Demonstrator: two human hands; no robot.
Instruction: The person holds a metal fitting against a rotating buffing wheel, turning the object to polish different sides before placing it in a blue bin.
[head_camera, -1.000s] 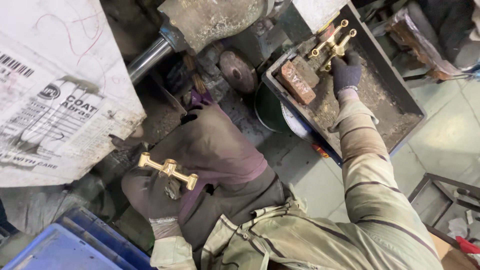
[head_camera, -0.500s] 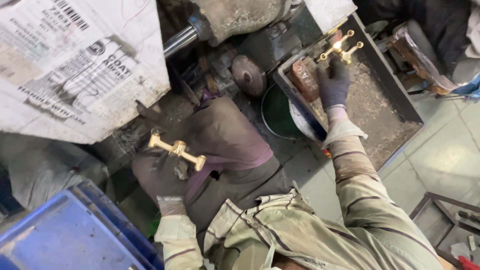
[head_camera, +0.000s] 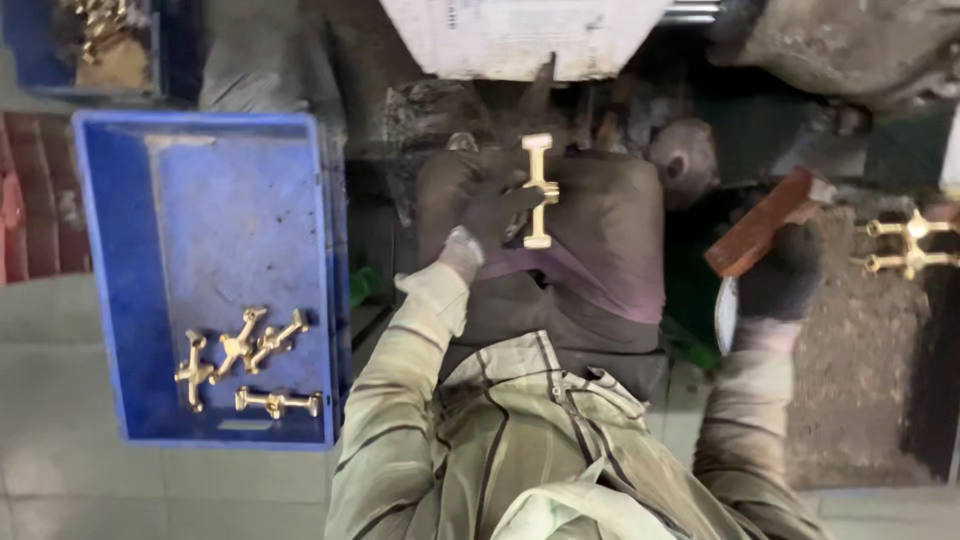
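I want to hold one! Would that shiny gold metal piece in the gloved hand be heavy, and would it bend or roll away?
The brass fitting looks like solid metal, so probably heavy for its size and stiff. Its crossbar ends would likely stop it rolling. The polished surface may be slippery, though the gloved left hand seems to grip it fine.

Brass fittings (head_camera: 905, 245) blurred at right edge; crate's (head_camera: 100, 40) contents cut off.

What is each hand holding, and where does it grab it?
Left hand grips a brass fitting around its middle. Right hand holds a reddish block by its lower end.
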